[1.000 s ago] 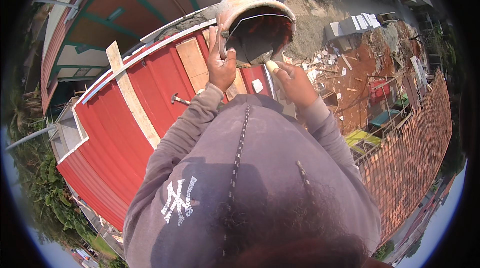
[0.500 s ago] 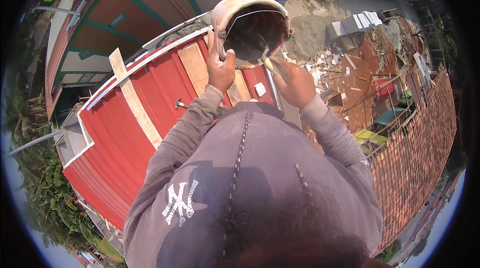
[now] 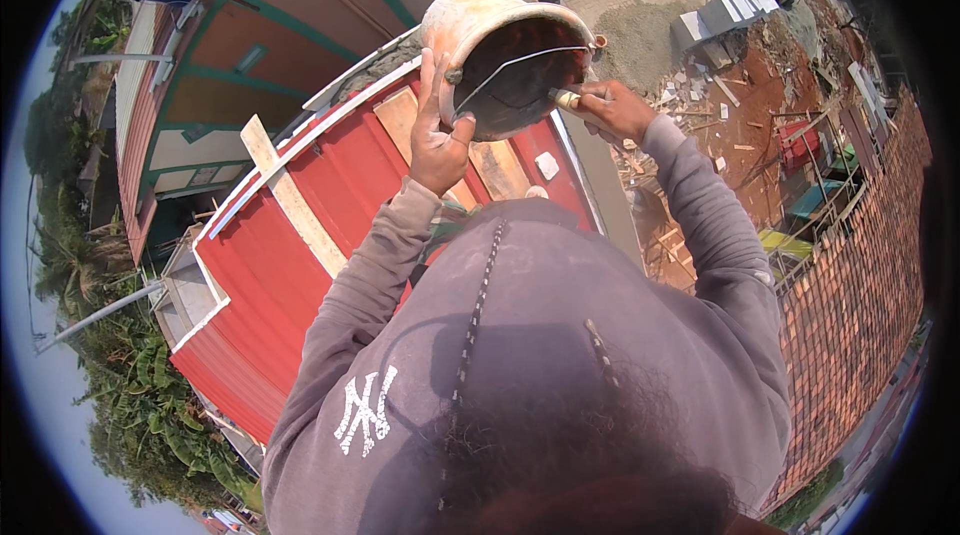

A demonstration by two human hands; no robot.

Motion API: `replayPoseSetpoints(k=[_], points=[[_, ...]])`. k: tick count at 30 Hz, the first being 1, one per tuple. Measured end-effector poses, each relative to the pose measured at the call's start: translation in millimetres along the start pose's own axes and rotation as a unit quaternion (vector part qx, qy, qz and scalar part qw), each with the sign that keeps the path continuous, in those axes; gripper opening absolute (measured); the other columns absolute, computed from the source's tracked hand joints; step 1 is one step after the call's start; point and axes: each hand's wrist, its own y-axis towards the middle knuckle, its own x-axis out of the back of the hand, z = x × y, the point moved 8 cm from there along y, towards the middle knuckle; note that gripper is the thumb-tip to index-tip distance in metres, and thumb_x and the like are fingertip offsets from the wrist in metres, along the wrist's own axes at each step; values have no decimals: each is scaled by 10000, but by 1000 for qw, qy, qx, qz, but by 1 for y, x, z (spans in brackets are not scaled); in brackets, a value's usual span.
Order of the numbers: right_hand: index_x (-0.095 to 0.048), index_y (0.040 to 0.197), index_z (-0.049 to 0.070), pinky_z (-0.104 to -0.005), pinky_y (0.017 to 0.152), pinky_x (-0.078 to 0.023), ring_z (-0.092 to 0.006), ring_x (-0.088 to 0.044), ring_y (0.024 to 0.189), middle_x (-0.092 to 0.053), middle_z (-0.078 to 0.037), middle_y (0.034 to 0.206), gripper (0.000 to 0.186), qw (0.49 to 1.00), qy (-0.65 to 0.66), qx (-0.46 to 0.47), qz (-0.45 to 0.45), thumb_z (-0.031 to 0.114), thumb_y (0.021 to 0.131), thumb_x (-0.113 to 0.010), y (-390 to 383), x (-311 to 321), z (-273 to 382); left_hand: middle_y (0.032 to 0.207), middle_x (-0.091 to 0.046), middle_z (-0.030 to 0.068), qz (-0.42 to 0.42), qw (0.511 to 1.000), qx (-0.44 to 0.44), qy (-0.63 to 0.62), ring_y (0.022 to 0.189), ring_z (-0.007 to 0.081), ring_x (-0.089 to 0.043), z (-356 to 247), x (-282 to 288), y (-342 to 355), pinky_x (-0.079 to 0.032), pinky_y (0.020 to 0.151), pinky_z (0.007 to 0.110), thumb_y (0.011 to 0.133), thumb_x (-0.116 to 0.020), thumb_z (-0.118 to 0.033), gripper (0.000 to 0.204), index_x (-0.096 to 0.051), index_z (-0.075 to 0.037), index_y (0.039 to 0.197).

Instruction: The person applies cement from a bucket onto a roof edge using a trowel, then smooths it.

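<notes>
The worn orange plastic bucket (image 3: pixel 505 55) now tips higher (mouth toward the camera); left hand (image 3: pixel 440 130) grips its rim, right hand (image 3: pixel 610 107) clutches a pale-handled tool (image 3: pixel 566 97) inside it

The person wears a loose, long-sleeved hooded top in a faded grey-purple cloth, its hood (image 3: pixel 560 355) pulled up and filling the lower middle of the view. A line of pale stitching runs down the hood's centre seam, with a shorter stitched line beside it. A white embroidered emblem of interlocked letters sits low on the hood's left side. Both sleeves reach to the wrists and bunch in soft folds; the cuffs end just below the left hand (image 3: pixel 440 140) and the right hand (image 3: pixel 615 110), which are bare, without gloves. A bit of green cloth shows under the left sleeve near the collar.
</notes>
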Motion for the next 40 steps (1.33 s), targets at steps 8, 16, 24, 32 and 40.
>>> replayPoseSetpoints(k=[8, 16, 24, 32, 40], points=[[-634, 1534, 102, -252, 542, -475, -71, -606, 661, -662, 13, 814, 543, 978, 195, 73, -25, 359, 1056, -638, 17, -73, -52, 1567, -448, 138, 14, 992, 122, -12, 1410, 216, -488, 41, -1, -13, -429, 1163, 362, 953, -599, 45, 760, -314, 9, 1657], [-619, 1548, 119, -228, 517, -448, -58, -563, 611, -662, 40, 834, 509, 915, 401, 24, -16, 288, 1068, -631, -20, -121, -60, 1183, -667, 96, -141, 919, 278, -241, 1055, 236, -681, 126, -21, -62, -575, 974, 428, 955, -621, 27, 368, -571, -38, 1315], [-666, 1494, 117, -240, 485, -436, -38, -536, 575, -648, 36, 806, 465, 896, 434, -27, -90, 287, 1063, -639, -92, -125, -149, 1241, -677, 208, -212, 732, 598, -250, 1104, 386, -717, 272, 18, -179, -648, 903, 547, 982, -577, -140, 329, -603, 61, 1240], [-628, 1520, 115, -238, 474, -437, -59, -545, 572, -626, 24, 776, 470, 835, 510, -93, -184, 278, 1079, -629, -160, -138, -216, 1305, -688, 202, -202, 710, 633, -232, 1190, 388, -704, 315, -19, -142, -606, 1025, 570, 1002, -580, -189, 328, -621, 14, 1257], [-550, 1594, 80, -235, 529, -463, -82, -624, 660, -737, -73, 964, 602, 833, 496, -83, -233, 349, 1069, -668, -150, -119, -247, 1800, -108, 208, -55, 835, 424, -345, 1601, 544, -193, 146, -129, 62, -543, 1102, 590, 932, -884, -387, 1326, 122, -72, 1736]])
